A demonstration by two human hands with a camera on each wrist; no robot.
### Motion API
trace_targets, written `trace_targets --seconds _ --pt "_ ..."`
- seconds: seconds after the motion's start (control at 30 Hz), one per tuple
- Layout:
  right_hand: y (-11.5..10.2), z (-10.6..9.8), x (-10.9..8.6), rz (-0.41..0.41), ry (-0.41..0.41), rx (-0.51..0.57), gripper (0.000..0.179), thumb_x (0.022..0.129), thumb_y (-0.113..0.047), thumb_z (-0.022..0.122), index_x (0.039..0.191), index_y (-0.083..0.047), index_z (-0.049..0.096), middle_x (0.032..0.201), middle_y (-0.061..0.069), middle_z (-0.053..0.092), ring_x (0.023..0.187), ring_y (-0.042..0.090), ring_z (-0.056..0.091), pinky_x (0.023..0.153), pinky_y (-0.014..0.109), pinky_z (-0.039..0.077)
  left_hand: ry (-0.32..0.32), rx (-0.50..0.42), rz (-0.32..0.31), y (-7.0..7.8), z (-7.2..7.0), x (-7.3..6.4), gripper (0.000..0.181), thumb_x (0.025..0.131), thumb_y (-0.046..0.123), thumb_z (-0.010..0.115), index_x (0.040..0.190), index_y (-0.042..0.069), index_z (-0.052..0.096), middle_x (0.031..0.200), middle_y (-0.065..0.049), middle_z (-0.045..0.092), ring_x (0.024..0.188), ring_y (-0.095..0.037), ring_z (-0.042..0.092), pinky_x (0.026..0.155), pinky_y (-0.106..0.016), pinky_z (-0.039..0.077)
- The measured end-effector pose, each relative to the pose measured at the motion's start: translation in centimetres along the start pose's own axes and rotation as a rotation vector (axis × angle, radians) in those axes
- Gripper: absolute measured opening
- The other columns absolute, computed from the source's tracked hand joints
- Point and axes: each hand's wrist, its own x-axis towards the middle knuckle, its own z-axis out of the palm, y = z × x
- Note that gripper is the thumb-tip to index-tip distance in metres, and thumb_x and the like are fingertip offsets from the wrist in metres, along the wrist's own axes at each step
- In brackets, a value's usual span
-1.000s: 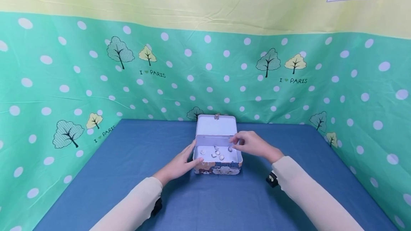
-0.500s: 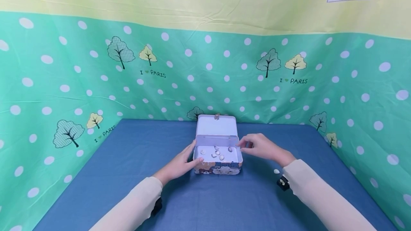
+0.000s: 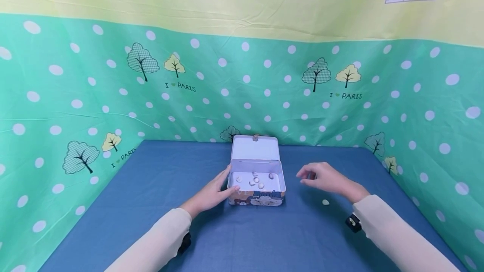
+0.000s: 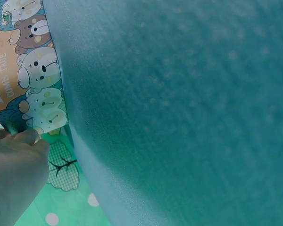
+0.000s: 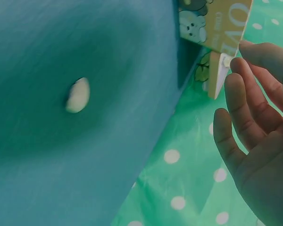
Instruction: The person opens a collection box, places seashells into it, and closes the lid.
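A printed tin box [image 3: 257, 198] with a bear pattern stands with its lid [image 3: 255, 148] raised at the back. Several small whitish seashells [image 3: 261, 185] lie spread over its floor. My left hand [image 3: 208, 194] holds the box's left side, thumb over the rim and fingers along the outer wall. In the left wrist view, that hand's bent fingers meet the end of the bear-printed wall. To the right of the box, my right hand [image 3: 323, 176] hovers over the table with loosely bent, parted fingers and nothing between them. One pale seashell [image 3: 325, 202] lies on the cloth below it.
A blue cloth [image 3: 159, 184] covers the table. Green polka-dot curtains [image 3: 211, 91] with tree prints enclose the back and both sides, close behind the box lid. Black wrist cameras [image 3: 353, 223] sit beneath the pale sleeves.
My right hand has moved from above the box's right side out to the right, uncovering the seashell on the table. My left hand and the box have stayed put.
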Motion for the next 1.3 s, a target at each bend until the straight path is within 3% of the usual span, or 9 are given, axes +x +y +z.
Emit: trace_targets --seconds 0.27,0.8,1.3 --pt "1.1 -0.1 -2.0 0.061 -0.039 0.053 0.016 0.094 -0.009 0.070 0.108 -0.004 0.073 0.089 -0.004 0.067 0.079 0.010 0.061 0.067 0.026 0.053 0.004 0.002 -0.005 0.2 0.0 0.0 0.089 0.097 0.054 0.059 0.163 0.021 0.009 0.166 -0.009 0.014 0.150 -0.031 0.016 0.117 -0.056 0.021" --pt "4.2 1.1 -5.2 0.100 -0.071 0.125 0.015 0.093 -0.010 0.071 0.107 -0.005 0.073 0.085 -0.004 0.067 0.074 0.007 0.061 0.060 0.026 0.052 0.004 -0.004 -0.028 0.2 0.2 0.0 0.085 0.099 0.047 0.060 0.163 0.023 0.009 0.167 -0.004 0.014 0.150 -0.029 0.016 0.117 -0.055 0.022" --pt "5.9 2.1 -6.5 0.170 -0.075 0.085 0.015 0.091 -0.021 0.076 0.102 -0.012 0.074 0.086 -0.006 0.061 0.074 0.006 0.053 0.063 0.027 0.047 0.003 -0.015 -0.017 0.2 0.1 -0.1 0.088 0.098 0.053 0.060 0.163 0.022 0.009 0.167 -0.005 0.014 0.151 -0.030 0.015 0.116 -0.056 0.022"
